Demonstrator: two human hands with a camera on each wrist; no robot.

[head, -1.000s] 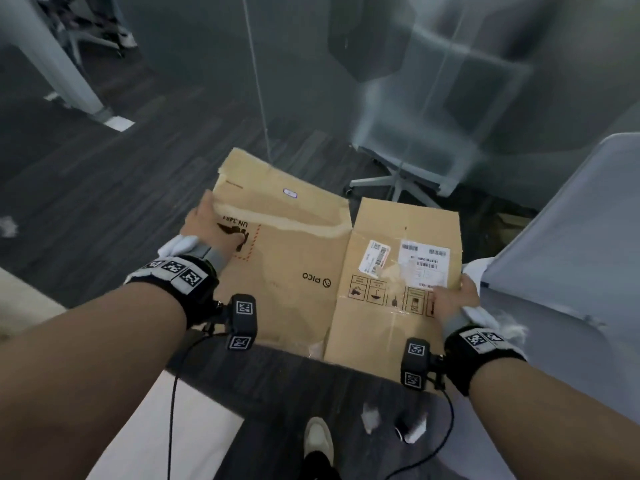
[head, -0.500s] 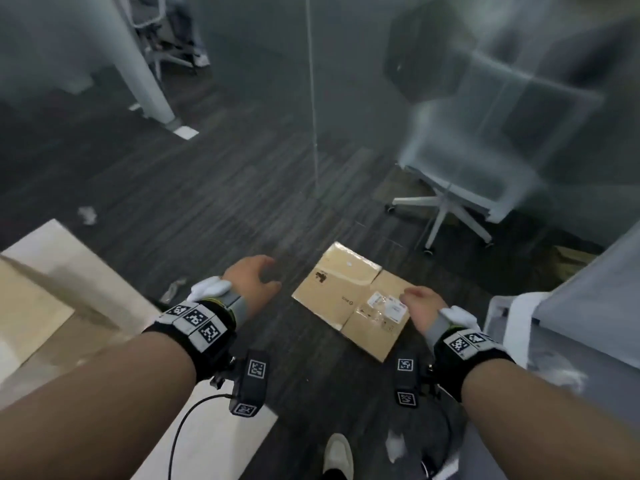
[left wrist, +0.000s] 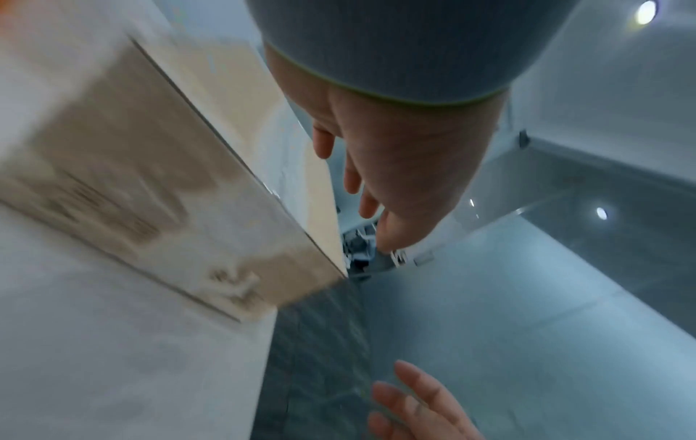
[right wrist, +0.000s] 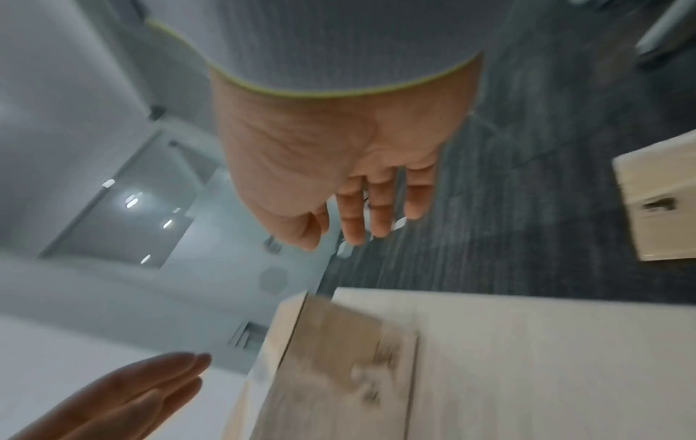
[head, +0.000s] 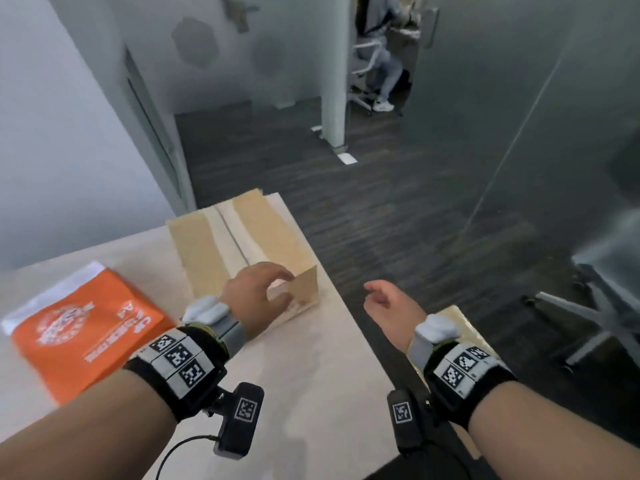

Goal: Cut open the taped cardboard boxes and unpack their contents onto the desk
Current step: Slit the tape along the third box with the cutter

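One cardboard box [head: 239,251] lies on the desk [head: 311,393], along the desk's right edge toward its far corner, with a strip of pale tape running down the middle of its top. The left hand [head: 254,296] is over the box's near end, fingers loosely curved and spread; from the head view they seem to touch the top near corner, but the left wrist view is blurred and shows the fingers [left wrist: 352,178] straight beside the box [left wrist: 158,190], so contact is uncertain. It grips nothing. The right hand [head: 389,311] hangs in the air past the desk's right edge, over the dark floor [head: 398,220], fingers relaxed and apart, holding nothing. A second cardboard box [head: 465,329] shows partly behind the right wrist, off the desk. An orange bag [head: 86,330] with white print lies flat on the desk near its left edge, well apart from the box.
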